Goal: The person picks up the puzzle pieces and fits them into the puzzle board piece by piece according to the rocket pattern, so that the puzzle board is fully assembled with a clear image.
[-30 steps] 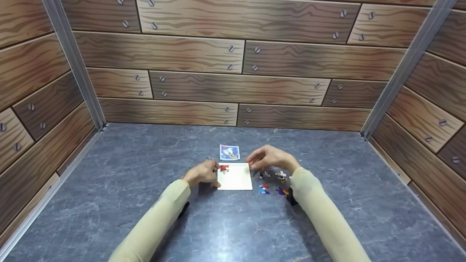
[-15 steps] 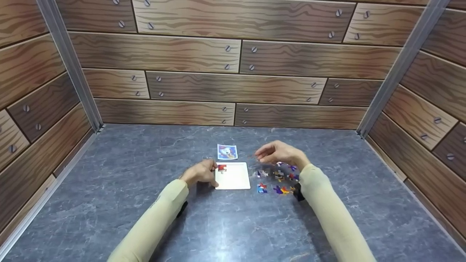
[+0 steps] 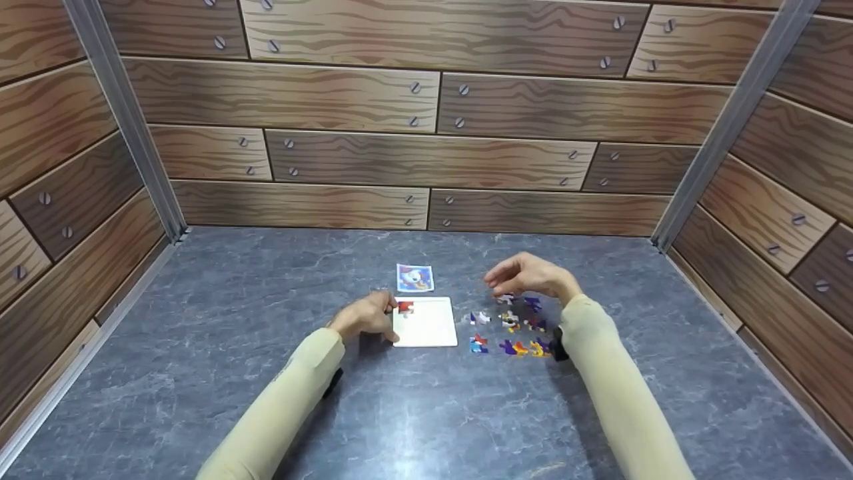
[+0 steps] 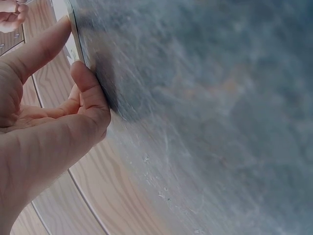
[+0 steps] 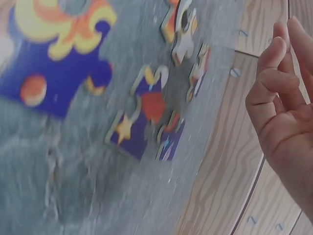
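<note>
In the head view my left hand steadies the left edge of a pale square puzzle board. The left wrist view shows its thumb and bent fingers against the edge of the board. A red jigsaw piece lies in the board's far left corner. My right hand hovers beyond the loose jigsaw pieces, right of the board, with relaxed, bent fingers. In the right wrist view nothing shows between the fingers of that hand. A purple jigsaw piece with yellow swirls lies nearest that camera.
Several jigsaw pieces lie in loose rows on the grey marbled tabletop. A small printed picture card with a white cartoon figure lies behind the board. Wood-patterned walls enclose the back and sides.
My right hand has moved from the board's far right corner rightward, away from the board and over the far side of the pieces, uncovering more of them. The left hand stays at the board.
</note>
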`<state>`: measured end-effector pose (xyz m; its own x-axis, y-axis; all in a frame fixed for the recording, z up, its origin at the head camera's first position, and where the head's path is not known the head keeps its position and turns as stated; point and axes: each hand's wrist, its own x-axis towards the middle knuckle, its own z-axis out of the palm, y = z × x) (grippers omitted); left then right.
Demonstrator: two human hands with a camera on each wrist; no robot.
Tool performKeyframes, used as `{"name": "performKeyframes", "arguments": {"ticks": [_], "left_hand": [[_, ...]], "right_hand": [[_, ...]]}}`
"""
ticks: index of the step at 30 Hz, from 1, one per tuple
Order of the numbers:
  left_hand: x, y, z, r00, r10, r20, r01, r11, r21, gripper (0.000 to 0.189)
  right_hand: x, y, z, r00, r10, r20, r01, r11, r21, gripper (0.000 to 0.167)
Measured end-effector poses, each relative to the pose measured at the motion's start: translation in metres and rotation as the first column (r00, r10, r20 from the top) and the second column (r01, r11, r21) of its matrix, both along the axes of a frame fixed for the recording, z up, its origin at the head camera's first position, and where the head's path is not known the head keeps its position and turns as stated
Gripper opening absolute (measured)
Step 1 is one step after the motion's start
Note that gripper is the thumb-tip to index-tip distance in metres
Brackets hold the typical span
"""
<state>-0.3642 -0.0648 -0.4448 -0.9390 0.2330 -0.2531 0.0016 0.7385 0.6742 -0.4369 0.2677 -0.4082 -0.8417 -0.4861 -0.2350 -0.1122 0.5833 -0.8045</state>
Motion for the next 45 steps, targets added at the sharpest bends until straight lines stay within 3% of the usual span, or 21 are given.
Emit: {"name": "performKeyframes", "arguments": {"ticks": [12, 19, 26, 39, 45], "left_hand": [[0.001, -0.002, 0.000, 1.000, -0.018, -0.006, 0.018, 1.000, 0.011, 0.049], [0.000, -0.001, 0.001, 1.000, -0.024, 0.004, 0.023, 0.999, 0.034, 0.050], [-0.001, -0.001, 0.002, 0.999, -0.039, 0.011, 0.039, 0.999, 0.003, 0.053], [-0.001, -0.002, 0.002, 0.999, -0.038, 0.005, 0.038, 0.999, -0.006, 0.056], [-0.001, -0.003, 0.001, 0.999, -0.033, 0.012, 0.032, 0.999, 0.019, 0.053]], "right_hand": [[-0.007, 0.014, -0.010, 0.998, -0.009, -0.056, 0.015, 0.993, 0.119, 0.039], [-0.010, 0.017, -0.012, 0.996, 0.018, -0.092, 0.006, 0.969, 0.248, 0.040], [-0.009, 0.019, -0.013, 0.996, 0.081, -0.024, -0.074, 0.972, 0.225, 0.044], [-0.009, 0.011, -0.018, 0.982, 0.136, -0.133, -0.091, 0.949, 0.301, 0.041], [-0.010, 0.010, -0.019, 0.983, 0.138, -0.120, -0.098, 0.951, 0.292, 0.038]]}}
